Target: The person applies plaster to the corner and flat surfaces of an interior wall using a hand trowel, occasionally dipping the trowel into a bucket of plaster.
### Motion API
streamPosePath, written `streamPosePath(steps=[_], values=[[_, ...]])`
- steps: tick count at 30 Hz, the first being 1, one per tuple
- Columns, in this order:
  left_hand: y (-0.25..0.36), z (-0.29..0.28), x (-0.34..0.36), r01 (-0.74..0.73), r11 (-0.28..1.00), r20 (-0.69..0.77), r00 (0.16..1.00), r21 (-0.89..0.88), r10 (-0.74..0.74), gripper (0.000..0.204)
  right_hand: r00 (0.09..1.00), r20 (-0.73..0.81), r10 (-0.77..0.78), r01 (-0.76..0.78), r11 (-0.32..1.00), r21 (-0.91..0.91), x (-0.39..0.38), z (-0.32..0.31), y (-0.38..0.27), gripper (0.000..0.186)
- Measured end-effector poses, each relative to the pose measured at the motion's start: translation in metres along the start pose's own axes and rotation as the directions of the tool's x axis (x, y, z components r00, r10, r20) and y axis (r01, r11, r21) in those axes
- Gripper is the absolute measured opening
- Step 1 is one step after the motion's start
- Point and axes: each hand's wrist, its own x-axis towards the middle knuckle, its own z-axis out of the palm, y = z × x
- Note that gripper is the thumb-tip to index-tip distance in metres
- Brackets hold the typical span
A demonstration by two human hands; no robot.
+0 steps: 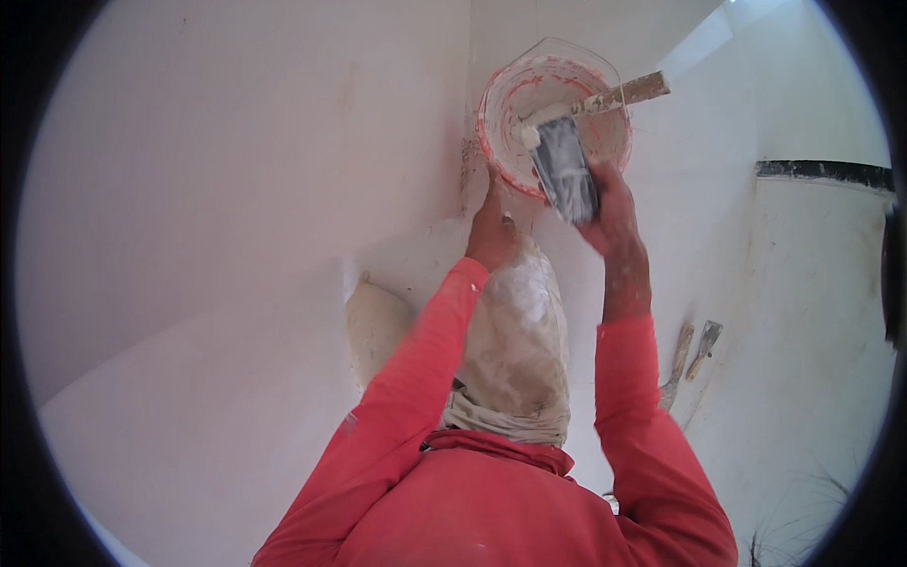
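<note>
A red-rimmed bucket (484,123), smeared white inside, is at the top centre. My right hand (609,213) grips a dark rectangular tool (567,175), streaked with white paste, over the bucket. A white lump of paste (529,134) is at its upper end. A wooden-handled tool (642,87), crusted with paste, lies across the bucket. My left hand (496,227) is at the bucket's lower left rim, apparently gripping it; its fingertips are partly hidden.
Pale walls (236,142) surround me. Two scrapers (682,350) (707,345) lie on the pale surface at right. A dark band (822,170) runs along the upper right. My dusty trousers (510,340) show between my arms.
</note>
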Motion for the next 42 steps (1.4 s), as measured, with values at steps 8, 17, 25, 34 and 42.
streamPosePath(steps=[8, 17, 25, 34, 42], values=[[-0.089, -0.078, -0.123, -0.091, 0.903, 0.013, 0.995, 0.420, 0.095, 0.056, 0.968, -0.245, 0.062, 0.008, 0.961, 0.275, -0.060, 0.000, 0.162, 0.034], [-0.154, -0.131, -0.238, 0.364, 0.790, -0.452, 0.883, 0.494, -0.124, 0.060, 0.941, -0.332, -0.072, -0.053, 0.935, -0.351, -0.022, 0.036, 0.195, 0.037], [-0.132, -0.131, -0.214, 0.498, 0.638, -0.448, 0.856, 0.587, -0.256, 0.065, 0.927, -0.255, -0.274, 0.094, 0.830, -0.549, -0.017, 0.043, 0.212, 0.050], [-0.148, -0.139, -0.226, 0.415, 0.610, -0.389, 0.903, 0.675, -0.184, 0.063, 0.836, -0.019, -0.548, 0.401, 0.635, -0.660, -0.061, 0.071, 0.190, 0.051], [-0.127, -0.127, -0.210, 0.506, 0.603, -0.420, 0.859, 0.616, -0.292, 0.064, 0.919, -0.168, -0.357, 0.202, 0.791, -0.577, -0.018, 0.047, 0.197, 0.045]])
